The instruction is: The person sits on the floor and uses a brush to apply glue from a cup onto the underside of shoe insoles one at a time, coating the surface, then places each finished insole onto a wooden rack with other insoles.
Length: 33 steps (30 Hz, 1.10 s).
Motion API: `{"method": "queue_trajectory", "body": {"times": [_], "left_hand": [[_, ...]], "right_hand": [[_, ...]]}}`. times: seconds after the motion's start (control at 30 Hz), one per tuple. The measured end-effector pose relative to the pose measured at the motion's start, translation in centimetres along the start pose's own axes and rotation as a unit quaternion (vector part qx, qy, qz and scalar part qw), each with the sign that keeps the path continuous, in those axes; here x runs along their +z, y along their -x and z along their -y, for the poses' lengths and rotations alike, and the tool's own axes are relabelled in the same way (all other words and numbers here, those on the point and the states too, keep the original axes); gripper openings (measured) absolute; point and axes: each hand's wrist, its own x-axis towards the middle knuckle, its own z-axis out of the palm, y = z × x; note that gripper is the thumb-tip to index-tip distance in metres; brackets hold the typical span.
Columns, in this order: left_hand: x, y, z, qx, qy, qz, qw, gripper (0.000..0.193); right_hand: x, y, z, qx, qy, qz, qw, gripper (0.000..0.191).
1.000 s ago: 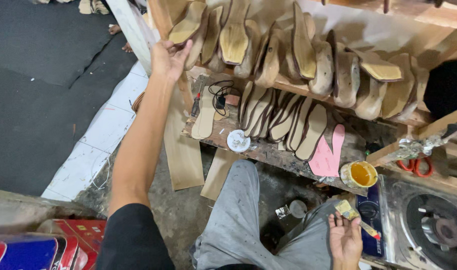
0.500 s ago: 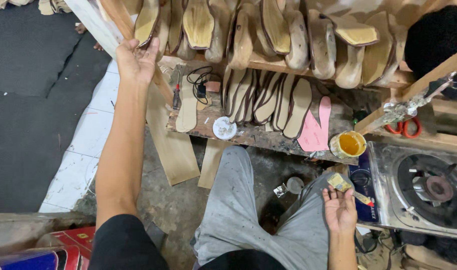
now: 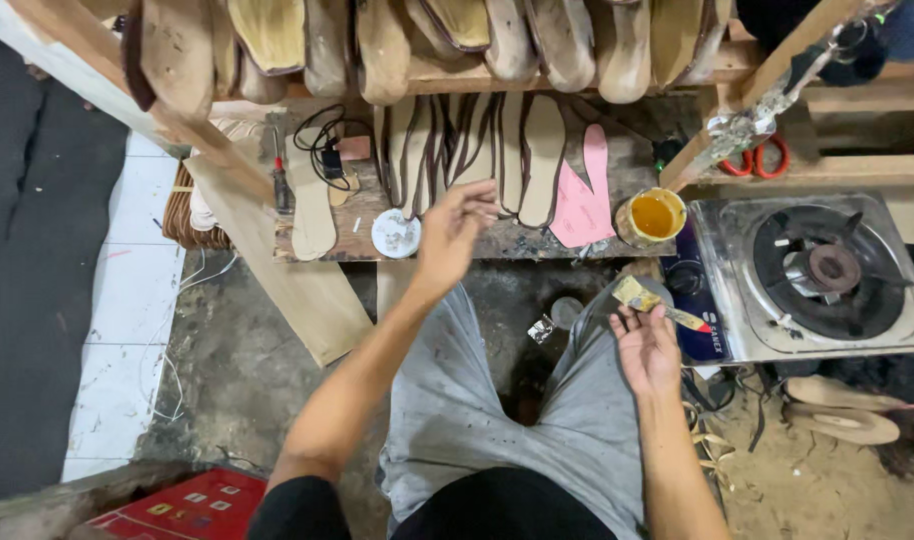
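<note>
Below the shelf, left hand (image 3: pixel 455 225) empty, right hand (image 3: pixel 645 345) gripping brush (image 3: pixel 652 301).

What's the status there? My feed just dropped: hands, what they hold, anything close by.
Left hand empty, fingers loose, over the row of insoles. Right hand holds a glue brush. Glue pot and gas stove alongside.

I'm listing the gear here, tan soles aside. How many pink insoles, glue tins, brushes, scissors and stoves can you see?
pink insole: 1
glue tin: 1
brush, in the right hand: 1
red-handled scissors: 1
gas stove: 1
Total: 5
</note>
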Motion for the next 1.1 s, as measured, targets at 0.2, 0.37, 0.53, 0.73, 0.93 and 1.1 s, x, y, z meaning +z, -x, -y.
{"method": "queue_trajectory", "body": {"times": [0.2,0.37,0.53,0.73,0.93,1.1], "left_hand": [[9.5,-6.4,10.5,-0.045,-0.36,-0.036,0.931,0.032],[12.2,-10.0,13.0,-0.166,-0.492,-0.028,0.854,0.063],[11.4,-10.9,12.9,-0.185,-0.391,-0.072,0.899,0.075],[8.6,-4.4,10.4,-0.27,0.223,-0.079,0.933,0.086],[5.1,8.1,0.4,-0.211,0.541,0.025,0.814,0.078],[4.4,12.2,-6.6,-0.193,0.75,0.034,0.632,0.067]], "right_hand": [[0.7,0.5,0.3,-0.005,-0.014,0.01,1.0,0.023],[0.6,0.7,0.7,-0.01,-0.02,-0.005,1.0,0.022],[-0.2,0.8,1.0,-0.017,-0.04,0.008,0.999,0.02],[-0.6,0.8,0.9,-0.018,-0.038,-0.003,0.999,0.019],[1.9,-1.8,4.3,-0.024,0.089,-0.095,0.991,0.015],[6.9,-6.6,9.6,-0.259,0.389,-0.059,0.882,0.017]]}}
